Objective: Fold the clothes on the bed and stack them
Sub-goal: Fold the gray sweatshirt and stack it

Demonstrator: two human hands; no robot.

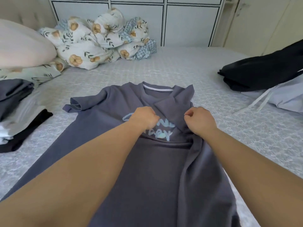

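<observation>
A slate-grey T-shirt [114, 154] with a pale blue print lies front up on the bed [164, 71], collar away from me. Its right side and right sleeve are folded in over the chest. My left hand [144, 117] is curled on the chest and pinches the edge of that folded sleeve. My right hand [199, 121] grips the folded right edge beside it. The left sleeve lies spread out at the left. A pile of folded clothes [18, 102], grey, white and black, sits at the left edge of the bed.
A black garment [262, 71] lies on a pale blue one [288, 95] at the right. Bunched floral bedding [98, 40] and a pink pillow [21, 46] lie at the head of the bed. White cupboard doors [188, 22] stand behind.
</observation>
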